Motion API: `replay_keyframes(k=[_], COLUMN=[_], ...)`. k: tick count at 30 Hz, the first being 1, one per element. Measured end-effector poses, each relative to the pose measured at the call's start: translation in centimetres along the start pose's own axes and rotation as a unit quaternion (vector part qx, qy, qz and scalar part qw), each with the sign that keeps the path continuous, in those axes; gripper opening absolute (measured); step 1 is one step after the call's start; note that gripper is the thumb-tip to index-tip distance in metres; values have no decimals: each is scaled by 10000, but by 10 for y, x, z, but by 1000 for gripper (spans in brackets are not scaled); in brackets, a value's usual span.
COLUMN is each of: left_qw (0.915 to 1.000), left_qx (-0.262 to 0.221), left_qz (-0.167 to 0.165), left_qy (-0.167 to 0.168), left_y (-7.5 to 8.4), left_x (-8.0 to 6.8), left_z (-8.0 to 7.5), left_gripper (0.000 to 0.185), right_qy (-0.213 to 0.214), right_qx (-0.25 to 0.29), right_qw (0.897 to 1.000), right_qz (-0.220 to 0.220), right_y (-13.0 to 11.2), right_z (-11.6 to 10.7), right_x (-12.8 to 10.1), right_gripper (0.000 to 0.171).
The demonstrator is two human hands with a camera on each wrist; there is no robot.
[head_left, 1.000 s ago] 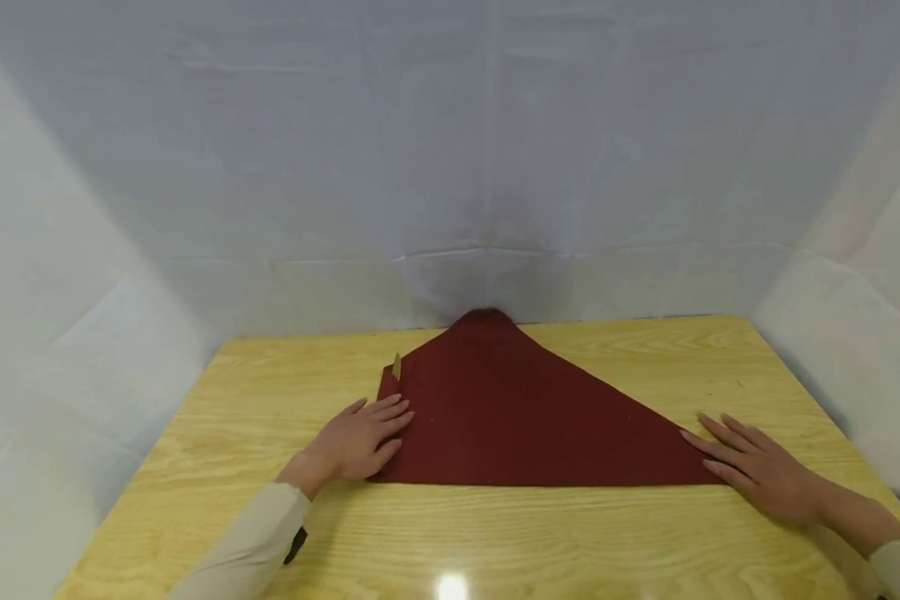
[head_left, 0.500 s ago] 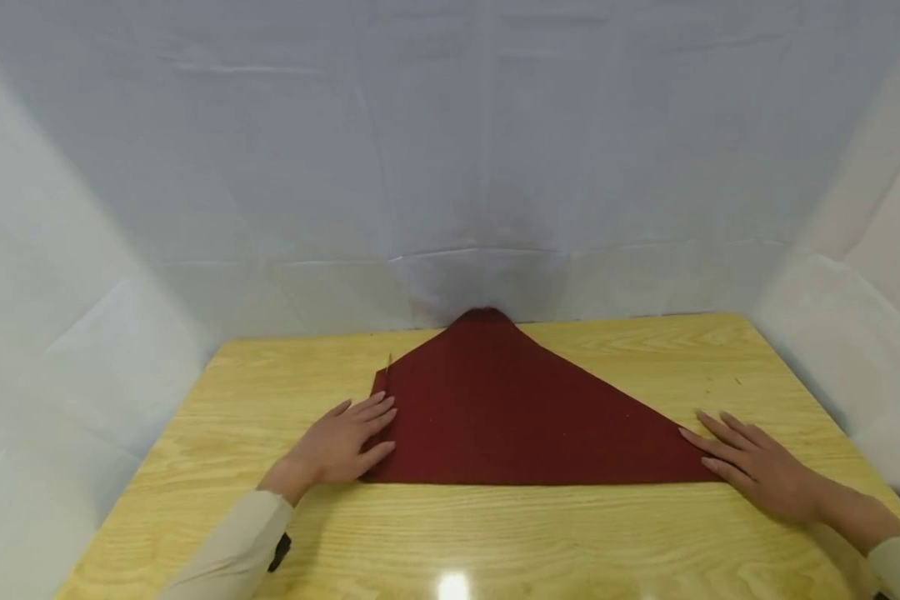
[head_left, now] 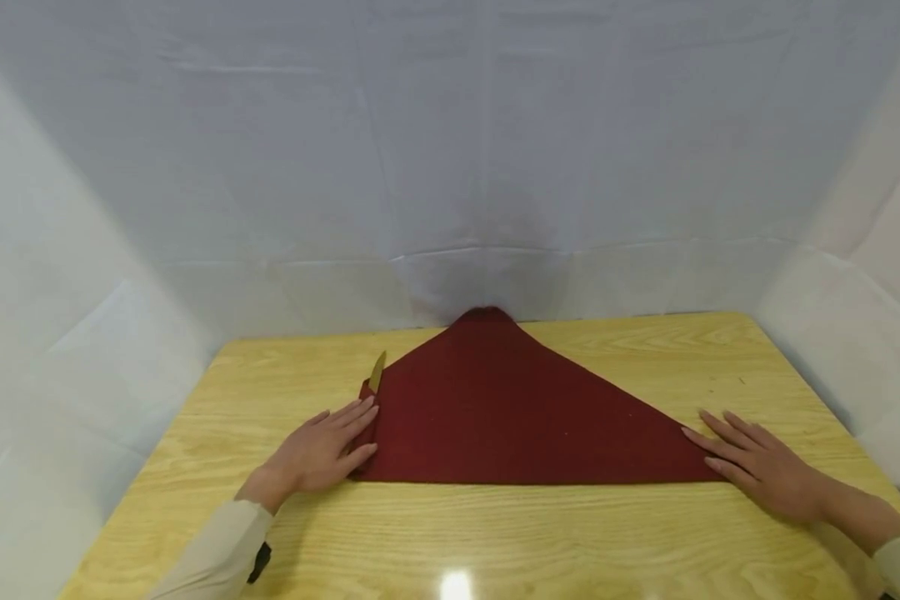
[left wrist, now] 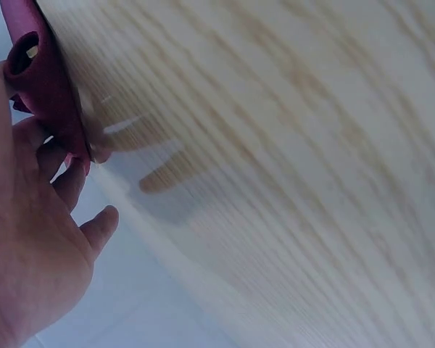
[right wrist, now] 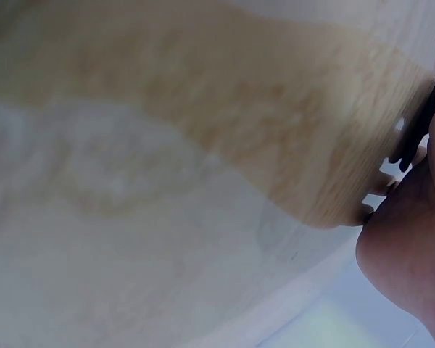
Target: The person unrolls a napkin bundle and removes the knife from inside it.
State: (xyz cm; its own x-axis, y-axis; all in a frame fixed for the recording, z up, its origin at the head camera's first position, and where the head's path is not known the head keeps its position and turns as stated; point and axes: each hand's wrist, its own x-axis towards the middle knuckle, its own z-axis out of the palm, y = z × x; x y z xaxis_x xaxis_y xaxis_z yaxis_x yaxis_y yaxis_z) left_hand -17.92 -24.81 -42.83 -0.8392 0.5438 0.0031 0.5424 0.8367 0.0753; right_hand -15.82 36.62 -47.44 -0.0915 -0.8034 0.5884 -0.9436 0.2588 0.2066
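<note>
A dark red cloth (head_left: pixel 510 417) lies folded into a triangle on the wooden table (head_left: pixel 495 542), its tip against the back wall. My left hand (head_left: pixel 322 450) lies flat with straight fingers on the cloth's left corner, where a small fold (head_left: pixel 376 372) shows a tan underside. My right hand (head_left: pixel 757 467) rests flat on the table with its fingertips at the cloth's right corner. The left wrist view shows the red cloth edge (left wrist: pixel 43 87) over my left hand (left wrist: pixel 36 239). In the right wrist view only part of my right hand (right wrist: pixel 413 268) is visible.
White sheeting (head_left: pixel 450 167) closes off the table at the back and both sides. Bare wood lies in front of the cloth, with a light reflection (head_left: pixel 453 586) near the front edge.
My left hand has slid left along the cloth, drawing the left corner outward; the small fold with the tan underside moved left too. The right hand has stayed put.
</note>
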Motion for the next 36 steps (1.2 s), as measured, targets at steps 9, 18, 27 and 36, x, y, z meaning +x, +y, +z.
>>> replay_keyframes(k=[9, 18, 27, 36], left_qw=[10000, 9994, 9987, 9980], left_qx=[5, 291, 264, 370], left_qz=[23, 135, 418, 499], left_qy=[91, 139, -72, -122], left_y=[1, 4, 18, 17], left_x=[0, 6, 19, 20], left_z=[-1, -4, -5, 1], left_gripper=[61, 60, 58, 52], right_qy=[-113, 8, -98, -141], right_qx=[-31, -1, -52, -38], right_qw=[9999, 10000, 9999, 9999], right_qz=[97, -68, 49, 52], right_y=[3, 3, 3, 2], right_z=[1, 3, 4, 3], right_x=[-5, -3, -5, -6], right_gripper=[42, 42, 42, 41])
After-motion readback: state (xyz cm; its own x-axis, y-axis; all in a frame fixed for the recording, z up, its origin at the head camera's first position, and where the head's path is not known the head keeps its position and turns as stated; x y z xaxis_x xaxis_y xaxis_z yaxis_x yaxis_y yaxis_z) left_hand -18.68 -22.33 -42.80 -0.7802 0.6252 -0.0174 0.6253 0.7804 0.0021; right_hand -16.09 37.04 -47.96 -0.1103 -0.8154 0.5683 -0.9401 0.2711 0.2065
